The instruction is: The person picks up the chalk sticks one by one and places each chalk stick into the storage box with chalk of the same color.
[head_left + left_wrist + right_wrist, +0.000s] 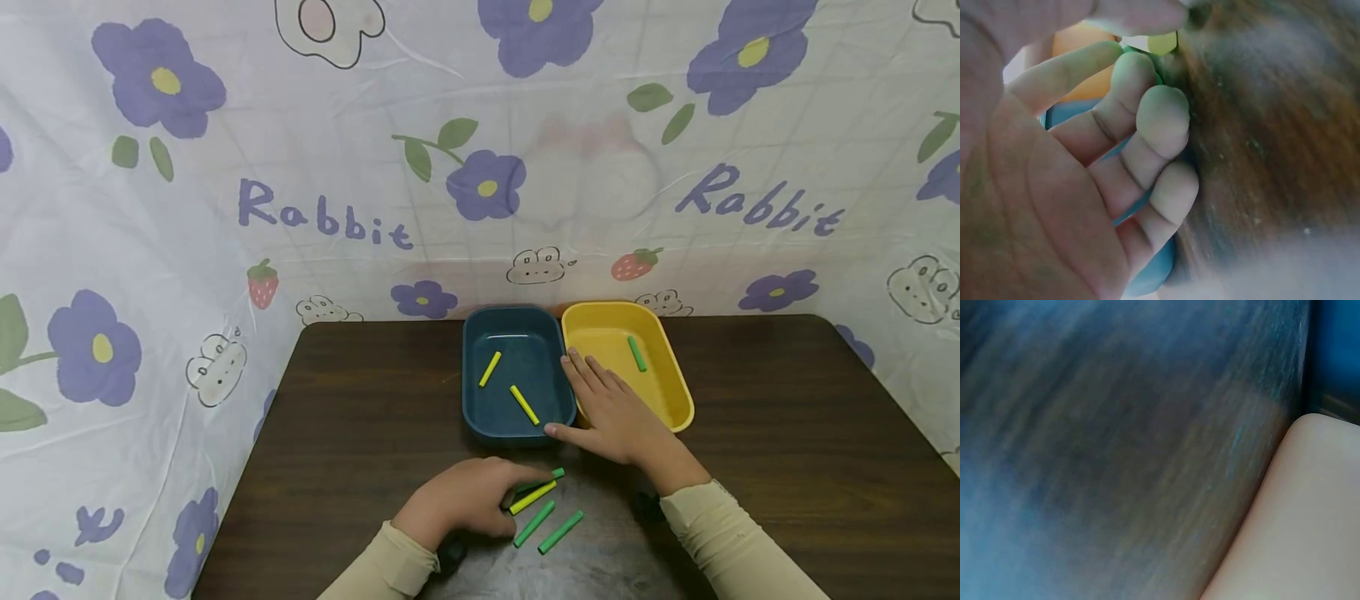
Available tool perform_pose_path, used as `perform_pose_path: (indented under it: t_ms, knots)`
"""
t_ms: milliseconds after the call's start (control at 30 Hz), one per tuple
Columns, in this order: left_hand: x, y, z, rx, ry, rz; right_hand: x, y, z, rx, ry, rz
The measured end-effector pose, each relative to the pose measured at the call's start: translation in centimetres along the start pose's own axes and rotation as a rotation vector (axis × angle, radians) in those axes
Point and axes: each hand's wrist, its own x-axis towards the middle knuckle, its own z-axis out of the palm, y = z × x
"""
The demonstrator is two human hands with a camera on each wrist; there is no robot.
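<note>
My left hand [476, 498] is low over the table, index finger reaching along a green stick [558, 473] with a yellow stick [534, 497] just below it. In the left wrist view the thumb and index finger stand apart near the yellow stick's end [1163, 43], and the other fingers are bent. Two more green sticks, a nearer one [561, 532] and one beside it [534, 524], lie on the table. My right hand [617, 418] rests with straight, spread fingers over the adjoining rims of the blue tray [517, 435] and the yellow tray [678, 371].
In the blue tray lie two yellow sticks, one on the left [490, 369] and one on the right [524, 405]. A green stick [637, 354] is in the yellow tray. Behind the dark wooden table [360, 417] hangs a patterned cloth [337, 142].
</note>
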Motion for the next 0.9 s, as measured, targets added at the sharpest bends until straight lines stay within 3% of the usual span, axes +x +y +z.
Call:
perform_pose_path:
  t_ms: [300, 900]
  knots:
    - [0.3, 0.3, -0.2, 0.014, -0.016, 0.008, 0.0, 0.0, -0.1, 0.001, 0.003, 0.001]
    - [0.8, 1.2, -0.8, 0.019, -0.081, -0.042, 0.0, 0.1, 0.1, 0.001, 0.016, -0.005]
